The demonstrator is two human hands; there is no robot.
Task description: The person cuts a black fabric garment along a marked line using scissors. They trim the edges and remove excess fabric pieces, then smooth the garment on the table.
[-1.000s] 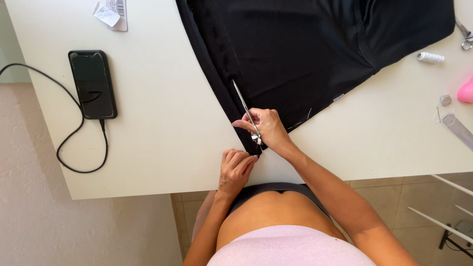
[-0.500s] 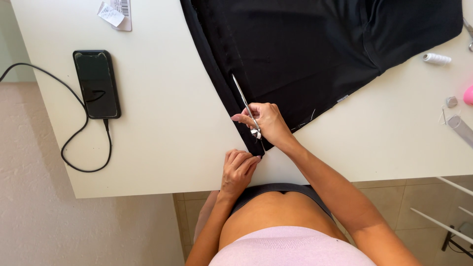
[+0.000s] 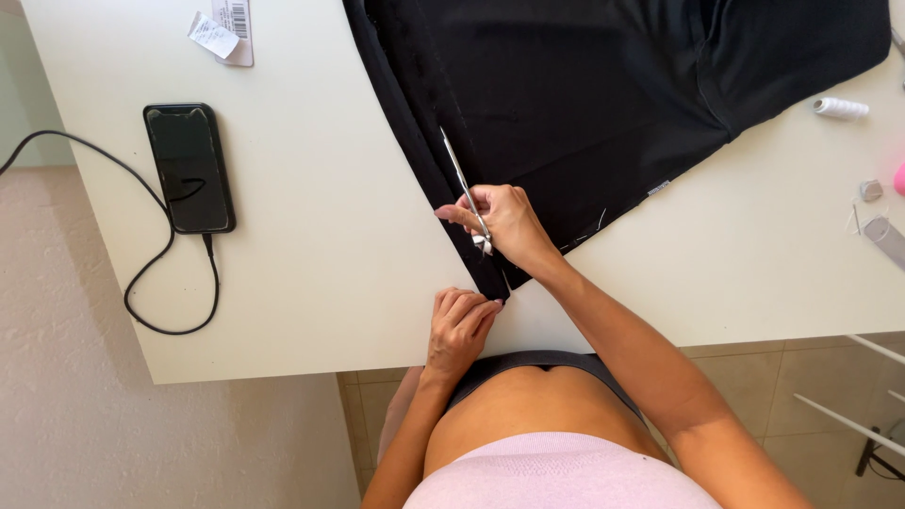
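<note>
**Slim metal tool at the edge of black cloth**

While the right hand [image 3: 504, 224] pinches a slim metal tool [image 3: 464, 193] between thumb and fingers, its point lies along the folded edge of the black fabric [image 3: 603, 104], which is spread over the upper middle and right of the white table [image 3: 320, 245]. The left hand [image 3: 459, 325] is curled, its fingertips pressing down the near corner of the same fabric at the table's front edge, just below the right hand; it grasps nothing that can be seen beyond the cloth under its fingers.

At the far left corner of the table lie two small paper tags [image 3: 224, 30], one white and rectangular with a striped code panel, the other a smaller white slip tilted across it. A small pale label [image 3: 658, 188] shows on the fabric's lower edge to the right of the right hand.

Left of the cloth, well apart from both hands, a dark phone [image 3: 189, 168] lies face up, with a black cable [image 3: 141, 283] plugged into its near end and looping off the table's left side. Along the right edge sit a spool of white thread [image 3: 840, 107], a small grey piece [image 3: 870, 190], a grey strip-like object [image 3: 886, 238] and a sliver of something pink [image 3: 899, 179], all cut off partly or too small to tell further. Nothing lies between the hands and the fabric edge.
</note>
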